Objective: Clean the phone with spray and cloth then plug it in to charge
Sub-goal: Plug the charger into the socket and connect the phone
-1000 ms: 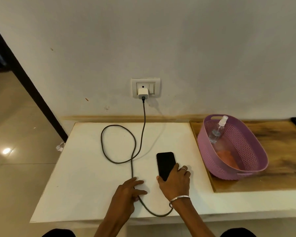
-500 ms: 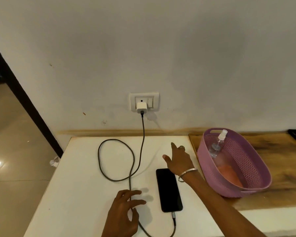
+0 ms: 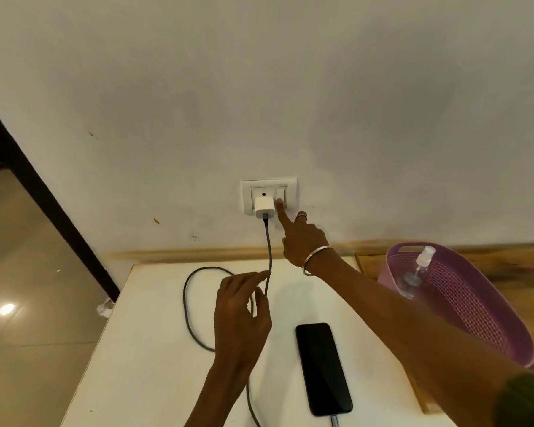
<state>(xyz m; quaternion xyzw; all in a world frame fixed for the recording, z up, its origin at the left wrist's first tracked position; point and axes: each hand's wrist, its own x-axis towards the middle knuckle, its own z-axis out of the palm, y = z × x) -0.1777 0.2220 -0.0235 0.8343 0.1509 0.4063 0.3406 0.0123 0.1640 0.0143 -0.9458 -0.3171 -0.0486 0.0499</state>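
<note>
The black phone (image 3: 322, 368) lies face up on the white tabletop (image 3: 148, 359), with the grey cable (image 3: 188, 306) plugged into its near end. The cable loops left and runs up to the white charger (image 3: 264, 206) in the wall socket plate (image 3: 270, 195). My right hand (image 3: 302, 241) reaches up to the wall, its index fingertip touching the switch beside the charger. My left hand (image 3: 241, 315) hovers over the table by the cable, fingers apart, holding nothing. The clear spray bottle (image 3: 415, 271) leans inside the purple basket (image 3: 503, 331). No cloth is visible.
The basket stands on a wooden board (image 3: 506, 272) to the right of the tabletop. A wooden skirting strip (image 3: 191, 252) runs along the wall's foot. A dark door frame (image 3: 43, 211) and glossy tiled floor (image 3: 19, 272) lie to the left.
My right hand left the phone and rose to the wall switch. My left hand lifted off the table beside the cable. The view tilted upward.
</note>
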